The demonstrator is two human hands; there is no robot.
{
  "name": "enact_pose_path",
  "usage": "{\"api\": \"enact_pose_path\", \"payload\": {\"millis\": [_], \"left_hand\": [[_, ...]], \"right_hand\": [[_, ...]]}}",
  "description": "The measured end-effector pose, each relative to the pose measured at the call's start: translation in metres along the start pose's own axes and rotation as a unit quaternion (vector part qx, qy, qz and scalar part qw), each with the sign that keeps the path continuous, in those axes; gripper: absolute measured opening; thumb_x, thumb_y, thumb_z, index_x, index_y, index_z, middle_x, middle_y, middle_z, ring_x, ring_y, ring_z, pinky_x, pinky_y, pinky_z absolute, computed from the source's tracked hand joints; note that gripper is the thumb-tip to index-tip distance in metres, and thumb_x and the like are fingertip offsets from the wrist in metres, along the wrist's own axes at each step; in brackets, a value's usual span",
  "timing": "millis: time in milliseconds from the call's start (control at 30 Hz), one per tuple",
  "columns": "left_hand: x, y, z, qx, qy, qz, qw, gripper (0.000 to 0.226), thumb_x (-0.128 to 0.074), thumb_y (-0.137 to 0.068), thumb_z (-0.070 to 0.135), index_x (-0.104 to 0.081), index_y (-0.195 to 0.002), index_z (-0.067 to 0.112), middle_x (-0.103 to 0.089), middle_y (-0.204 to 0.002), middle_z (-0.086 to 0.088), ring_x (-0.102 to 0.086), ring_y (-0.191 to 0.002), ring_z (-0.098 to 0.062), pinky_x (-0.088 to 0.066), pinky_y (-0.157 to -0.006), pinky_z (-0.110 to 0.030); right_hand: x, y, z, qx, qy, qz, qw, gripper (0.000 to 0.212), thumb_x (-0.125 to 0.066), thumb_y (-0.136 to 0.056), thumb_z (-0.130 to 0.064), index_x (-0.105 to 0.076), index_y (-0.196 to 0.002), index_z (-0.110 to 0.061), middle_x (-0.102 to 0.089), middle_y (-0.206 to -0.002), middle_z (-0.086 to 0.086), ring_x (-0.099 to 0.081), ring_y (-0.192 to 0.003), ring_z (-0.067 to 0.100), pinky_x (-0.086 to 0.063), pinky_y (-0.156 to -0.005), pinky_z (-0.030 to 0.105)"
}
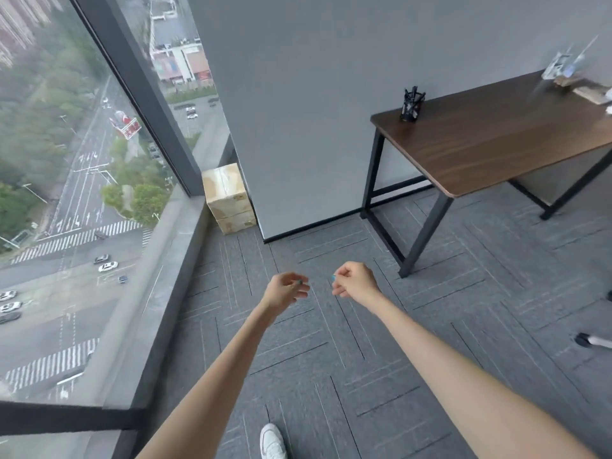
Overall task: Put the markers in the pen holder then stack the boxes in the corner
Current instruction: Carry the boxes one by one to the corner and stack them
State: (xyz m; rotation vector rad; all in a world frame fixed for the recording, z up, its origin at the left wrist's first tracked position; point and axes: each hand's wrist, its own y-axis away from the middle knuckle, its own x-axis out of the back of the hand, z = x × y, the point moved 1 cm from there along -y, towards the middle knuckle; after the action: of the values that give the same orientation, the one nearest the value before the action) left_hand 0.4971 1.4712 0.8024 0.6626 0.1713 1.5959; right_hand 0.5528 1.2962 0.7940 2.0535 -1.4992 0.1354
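Note:
Several cardboard boxes [228, 197] stand stacked in the corner between the window and the grey wall. A black mesh pen holder [411, 105] with dark markers in it sits on the near left corner of the brown table [496, 140]. My left hand [287, 290] and my right hand [356, 282] hang over the carpet in front of me, well short of the boxes. Both have curled fingers. A small blue-green spot shows at the fingertips of each hand; I cannot tell what it is.
A floor-to-ceiling window with a low grey sill [172, 260] runs along the left. Papers and small items [576, 74] lie at the table's far end. A chair base [592, 341] pokes in at the right. My white shoe [272, 442] is below.

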Motion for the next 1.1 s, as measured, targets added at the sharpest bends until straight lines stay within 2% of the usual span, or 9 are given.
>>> {"api": "enact_pose_path", "payload": {"millis": [200,433,600,800,1100], "left_hand": [[-0.156,0.059,-0.011,0.043,0.012,-0.010,0.999,0.027,-0.043,-0.097,0.008,-0.063,-0.113,0.000,-0.068,-0.098,-0.012,-0.065,-0.081,-0.017,-0.044,-0.067,-0.023],[-0.277,0.130,-0.022,0.065,-0.010,-0.029,0.997,0.028,-0.041,-0.096,0.004,-0.063,-0.114,0.003,-0.069,-0.099,-0.011,-0.063,-0.057,0.008,-0.043,-0.058,-0.016],[-0.337,0.173,-0.029,0.060,-0.024,-0.040,0.997,0.028,-0.042,-0.096,0.005,-0.063,-0.113,0.001,-0.068,-0.097,-0.011,-0.064,-0.071,-0.008,-0.044,-0.063,-0.021],[-0.418,0.234,-0.054,0.050,0.011,-0.049,0.997,0.025,-0.045,-0.096,0.008,-0.063,-0.112,0.001,-0.069,-0.099,-0.014,-0.065,-0.076,-0.014,-0.045,-0.066,-0.024],[-0.535,0.308,-0.063,0.044,-0.028,-0.093,0.994,0.029,-0.042,-0.094,0.003,-0.063,-0.113,0.000,-0.070,-0.102,-0.017,-0.064,-0.073,-0.012,-0.046,-0.064,-0.022]], "right_hand": [[0.100,0.061,0.112,-0.029,0.013,-0.012,0.999,0.015,-0.054,-0.088,-0.003,-0.058,-0.077,-0.012,-0.069,-0.076,0.008,-0.069,-0.062,0.017,-0.052,-0.054,0.023],[0.173,0.134,0.207,-0.065,0.012,-0.020,0.998,0.017,-0.055,-0.089,-0.004,-0.056,-0.075,-0.015,-0.069,-0.079,0.010,-0.068,-0.061,0.016,-0.053,-0.056,0.024],[0.207,0.191,0.259,-0.083,-0.001,-0.004,0.997,0.014,-0.056,-0.089,-0.003,-0.058,-0.079,-0.012,-0.069,-0.078,0.010,-0.068,-0.062,0.015,-0.054,-0.055,0.023],[0.232,0.271,0.337,-0.105,0.002,-0.004,0.994,0.008,-0.055,-0.090,-0.005,-0.058,-0.084,-0.010,-0.069,-0.082,0.011,-0.069,-0.065,0.017,-0.053,-0.058,0.025],[0.310,0.366,0.435,-0.128,-0.004,0.034,0.991,0.011,-0.054,-0.090,-0.004,-0.057,-0.083,-0.013,-0.069,-0.082,0.009,-0.070,-0.068,0.019,-0.055,-0.061,0.029]]}}
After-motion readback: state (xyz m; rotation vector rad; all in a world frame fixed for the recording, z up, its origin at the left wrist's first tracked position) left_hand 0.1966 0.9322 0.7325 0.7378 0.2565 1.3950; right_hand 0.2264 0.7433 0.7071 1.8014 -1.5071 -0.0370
